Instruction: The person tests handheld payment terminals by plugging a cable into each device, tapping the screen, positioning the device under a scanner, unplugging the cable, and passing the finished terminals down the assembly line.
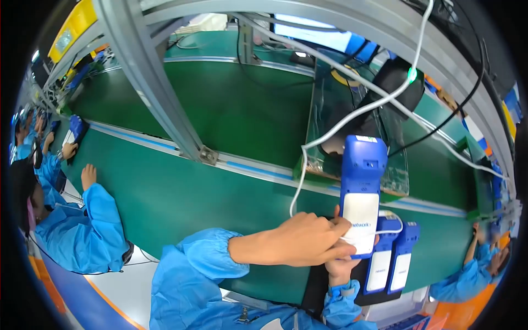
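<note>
A blue payment terminal with a white lower panel stands nearly upright in front of me. My right hand grips it low down from behind, with most of the fingers hidden. Across its lower left side reaches my left hand, thumb and forefinger closed on a thin white cable that crosses the white panel. The cable loops round to the right of the terminal; its end is hidden. Two similar terminals, a nearer one and another, lie side by side on a black mat.
A metal frame post rises from the green bench. White cables hang across the upper right, before a clear-walled box. One co-worker's sleeve rests at left; another co-worker sits at right.
</note>
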A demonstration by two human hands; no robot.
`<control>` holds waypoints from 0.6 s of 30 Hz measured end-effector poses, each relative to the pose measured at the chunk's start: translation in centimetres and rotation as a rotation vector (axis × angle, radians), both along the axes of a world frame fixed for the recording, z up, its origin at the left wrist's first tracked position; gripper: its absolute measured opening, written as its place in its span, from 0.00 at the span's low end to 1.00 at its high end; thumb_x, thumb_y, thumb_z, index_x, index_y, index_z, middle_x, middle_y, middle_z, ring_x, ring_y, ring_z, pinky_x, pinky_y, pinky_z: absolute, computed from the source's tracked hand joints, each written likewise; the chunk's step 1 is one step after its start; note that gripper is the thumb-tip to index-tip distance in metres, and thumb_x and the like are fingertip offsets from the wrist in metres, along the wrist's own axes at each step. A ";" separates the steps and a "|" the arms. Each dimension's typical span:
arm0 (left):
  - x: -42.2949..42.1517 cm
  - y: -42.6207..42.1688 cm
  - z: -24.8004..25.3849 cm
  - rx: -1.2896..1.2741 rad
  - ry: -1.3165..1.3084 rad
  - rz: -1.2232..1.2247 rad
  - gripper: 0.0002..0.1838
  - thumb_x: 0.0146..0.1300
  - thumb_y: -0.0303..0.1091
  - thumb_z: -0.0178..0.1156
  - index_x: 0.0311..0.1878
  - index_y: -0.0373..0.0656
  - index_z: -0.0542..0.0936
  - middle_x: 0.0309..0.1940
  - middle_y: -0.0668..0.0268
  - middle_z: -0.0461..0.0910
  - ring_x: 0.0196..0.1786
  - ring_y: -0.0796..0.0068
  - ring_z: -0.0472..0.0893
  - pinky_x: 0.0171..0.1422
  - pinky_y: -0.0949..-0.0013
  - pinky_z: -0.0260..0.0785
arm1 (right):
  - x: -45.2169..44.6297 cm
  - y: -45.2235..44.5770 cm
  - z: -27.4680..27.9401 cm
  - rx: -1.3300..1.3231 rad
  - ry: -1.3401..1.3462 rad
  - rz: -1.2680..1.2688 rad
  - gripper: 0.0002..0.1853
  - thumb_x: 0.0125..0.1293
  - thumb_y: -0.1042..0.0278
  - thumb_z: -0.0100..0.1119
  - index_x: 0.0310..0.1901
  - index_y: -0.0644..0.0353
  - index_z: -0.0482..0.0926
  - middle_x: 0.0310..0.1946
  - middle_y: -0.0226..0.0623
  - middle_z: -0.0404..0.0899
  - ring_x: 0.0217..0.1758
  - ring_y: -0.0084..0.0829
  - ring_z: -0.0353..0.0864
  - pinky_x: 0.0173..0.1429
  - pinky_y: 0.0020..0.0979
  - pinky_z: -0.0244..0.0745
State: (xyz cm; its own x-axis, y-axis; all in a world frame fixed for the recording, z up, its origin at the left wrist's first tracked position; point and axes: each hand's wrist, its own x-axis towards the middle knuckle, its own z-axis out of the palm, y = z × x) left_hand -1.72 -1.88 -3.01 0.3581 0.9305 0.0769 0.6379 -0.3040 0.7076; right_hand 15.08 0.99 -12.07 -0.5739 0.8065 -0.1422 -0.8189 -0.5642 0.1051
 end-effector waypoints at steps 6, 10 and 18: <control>0.1 0.0 -0.2 -0.005 -0.035 -0.032 0.28 0.67 0.57 0.50 0.48 0.36 0.73 0.17 0.52 0.76 0.19 0.51 0.77 0.21 0.56 0.66 | 0.3 0.2 -0.3 0.158 -0.121 0.011 0.46 0.52 0.32 0.58 0.71 0.44 0.57 0.68 0.53 0.55 0.55 0.39 0.72 0.39 0.29 0.80; -0.1 0.2 0.3 -0.041 -0.033 -0.037 0.26 0.67 0.55 0.51 0.45 0.36 0.74 0.17 0.52 0.77 0.20 0.51 0.78 0.22 0.56 0.67 | 0.1 0.1 0.1 0.168 0.036 0.054 0.43 0.59 0.29 0.47 0.71 0.45 0.56 0.71 0.47 0.54 0.70 0.46 0.58 0.70 0.45 0.61; 0.0 0.4 0.4 -0.072 -0.022 -0.003 0.20 0.68 0.49 0.51 0.42 0.37 0.74 0.20 0.52 0.78 0.22 0.50 0.78 0.25 0.56 0.68 | 0.0 0.1 1.0 0.052 -0.029 0.090 0.50 0.49 0.31 0.59 0.70 0.49 0.56 0.68 0.52 0.57 0.56 0.43 0.74 0.48 0.37 0.81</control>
State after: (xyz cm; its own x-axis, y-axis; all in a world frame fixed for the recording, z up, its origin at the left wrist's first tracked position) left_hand -1.76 -1.51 -2.63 0.3597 0.9329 0.0180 0.6212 -0.2538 0.7414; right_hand 15.12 1.10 -11.02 -0.6408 0.7584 -0.1190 -0.7668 -0.6399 0.0507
